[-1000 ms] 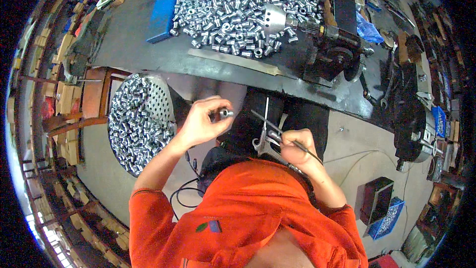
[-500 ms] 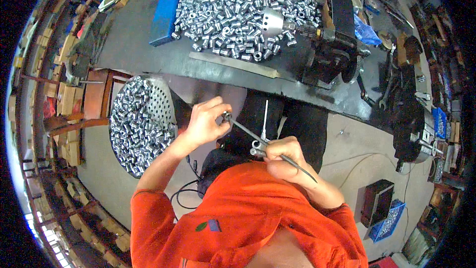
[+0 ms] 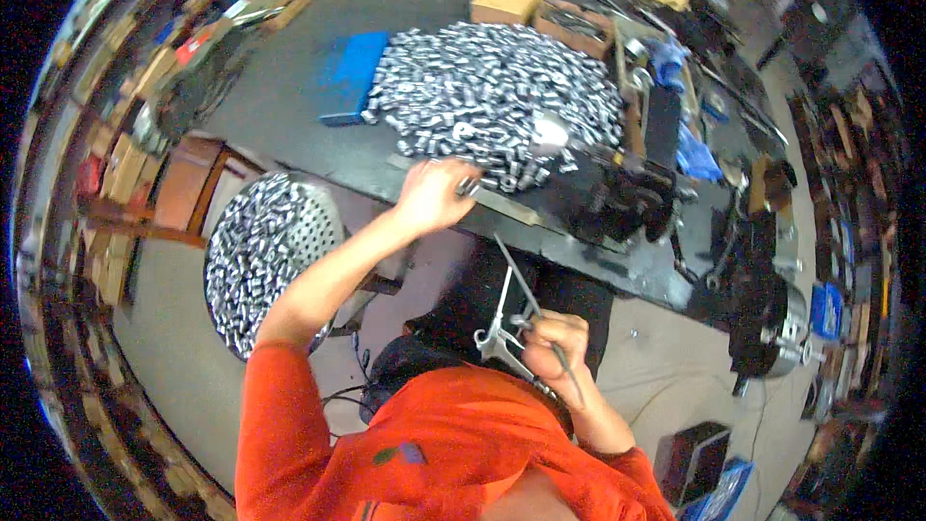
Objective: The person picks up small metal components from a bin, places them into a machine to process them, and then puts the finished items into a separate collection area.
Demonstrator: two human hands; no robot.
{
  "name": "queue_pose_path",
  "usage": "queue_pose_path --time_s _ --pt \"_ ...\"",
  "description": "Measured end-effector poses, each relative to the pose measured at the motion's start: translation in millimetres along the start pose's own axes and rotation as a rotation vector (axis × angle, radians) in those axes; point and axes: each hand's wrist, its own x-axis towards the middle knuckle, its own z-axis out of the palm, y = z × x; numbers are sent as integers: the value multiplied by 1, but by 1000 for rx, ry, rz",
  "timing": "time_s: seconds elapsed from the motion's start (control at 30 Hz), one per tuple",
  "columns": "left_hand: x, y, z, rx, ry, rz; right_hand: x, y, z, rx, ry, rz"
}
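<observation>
My left hand (image 3: 436,195) is closed, blurred, over the bench's front edge beside the heap of small shiny metal sleeves (image 3: 482,72). A small metal sleeve (image 3: 468,186) shows at its fingertips. Lower down, in front of my body, my right hand (image 3: 558,342) is wrapped round a long, thin grey rod (image 3: 519,275), slanting up to the left. A silvery tool with a thin stem and a ring-like end (image 3: 497,340) lies against the same hand; its exact kind is unclear, and part of it is hidden by the fingers.
A blue block (image 3: 354,77) borders the heap's left side. A dark bench machine (image 3: 627,198) stands right of it. A perforated round tray (image 3: 323,222) bearing more sleeves is at lower left. A flat metal bar (image 3: 506,207) lies along the bench edge. Another machine (image 3: 772,328) stands right.
My left hand has moved up and away from the rod to the bench edge. The rod's upper end is now free of the left hand. The view has shifted, showing more of the bench's far side.
</observation>
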Motion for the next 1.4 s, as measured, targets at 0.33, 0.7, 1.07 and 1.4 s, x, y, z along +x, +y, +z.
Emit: queue_pose_path --time_s 0.33,0.7,1.07,1.4 --pt "-1 -55 -96 -18 -2 -240 -21 3 11 165 -33 222" --pt "-196 -185 -105 514 -77 -714 -15 14 18 187 -155 217" --pt "-174 -165 -109 638 -321 -758 -25 17 20 182 -92 269" --pt "-100 35 -76 -1422 -295 -808 -1 1 12 218 -266 215"
